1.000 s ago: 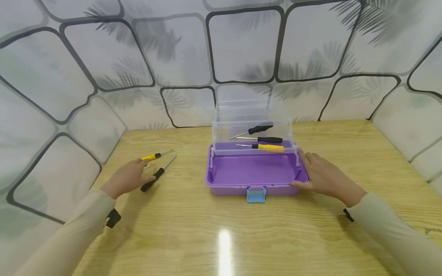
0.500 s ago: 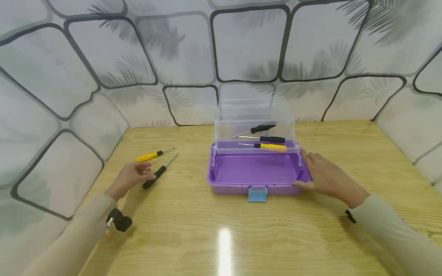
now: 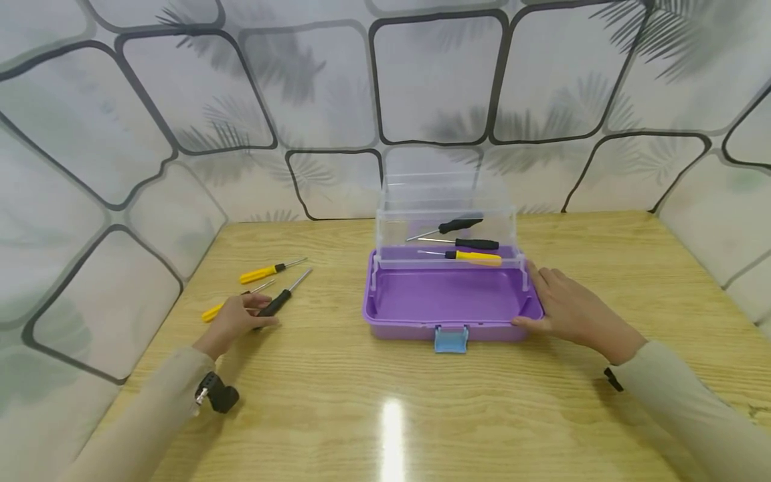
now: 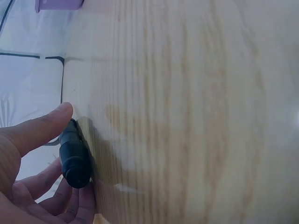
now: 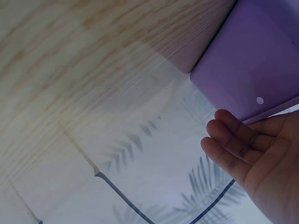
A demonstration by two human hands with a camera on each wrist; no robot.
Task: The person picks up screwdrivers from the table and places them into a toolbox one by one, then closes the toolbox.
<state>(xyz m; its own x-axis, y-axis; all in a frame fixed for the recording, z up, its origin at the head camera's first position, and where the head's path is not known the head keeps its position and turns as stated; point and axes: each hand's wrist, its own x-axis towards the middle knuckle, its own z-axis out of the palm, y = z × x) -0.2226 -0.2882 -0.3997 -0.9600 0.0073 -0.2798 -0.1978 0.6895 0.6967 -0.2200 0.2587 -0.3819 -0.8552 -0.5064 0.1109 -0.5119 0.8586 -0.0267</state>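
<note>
In the head view my left hand [image 3: 231,323] is spread about the handle of a black screwdriver [image 3: 276,303] lying on the table. The left wrist view has the black handle [image 4: 74,161] between thumb and fingers; whether they press on it is unclear. A yellow screwdriver [image 3: 212,312] lies partly hidden behind this hand, and another yellow screwdriver [image 3: 258,274] lies farther back. My right hand [image 3: 566,311] rests against the right side of a purple toolbox [image 3: 415,330], thumb at its front corner. The right wrist view shows the extended fingers [image 5: 233,140] beside the purple wall.
The toolbox's clear lid [image 3: 442,194] stands raised at the back. On its clear tray lie a yellow screwdriver [image 3: 478,258] and two black screwdrivers, one above the other. A blue latch [image 3: 450,340] hangs at the front. A patterned backdrop [image 3: 434,80] borders the wooden table [image 3: 337,402].
My left hand has moved from the yellow screwdrivers toward the near, right side, to the black handle. The yellow screwdrivers show more fully. My right hand stays at the toolbox.
</note>
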